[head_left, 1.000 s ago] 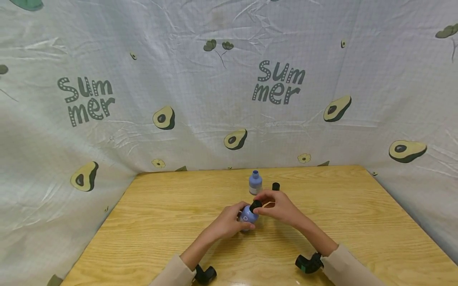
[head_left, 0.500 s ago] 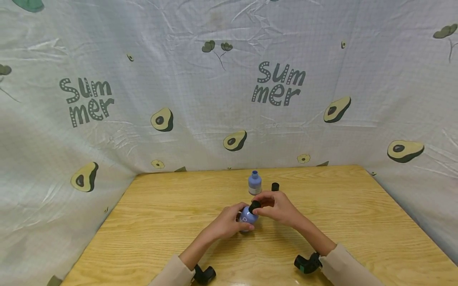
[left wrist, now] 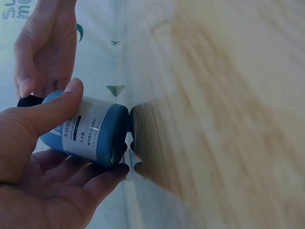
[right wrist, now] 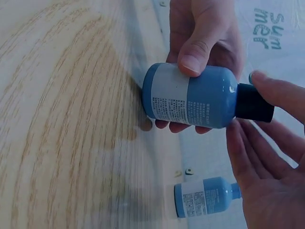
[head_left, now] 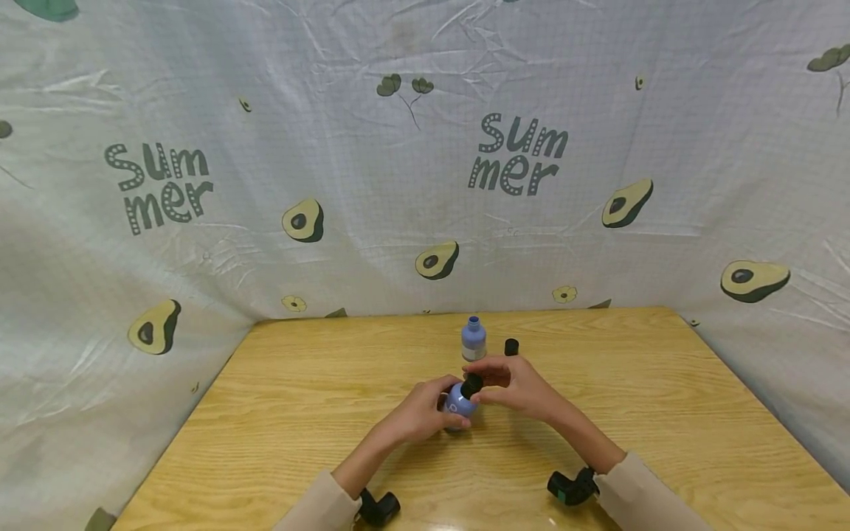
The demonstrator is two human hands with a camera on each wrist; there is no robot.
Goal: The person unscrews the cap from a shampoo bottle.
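Blue bottle with white label, one, tilted at the middle of the wooden table, gripped round its body by the left hand; black cap at its neck, pinched between the thumb and fingers of the right hand. Second blue bottle, one, uncapped, upright on the far side; second black cap, one, just right of it, partly behind the right hand.

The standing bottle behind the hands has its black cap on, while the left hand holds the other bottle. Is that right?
Not quite: the head view shows the standing bottle with no cap on. The left hand does hold the other bottle.
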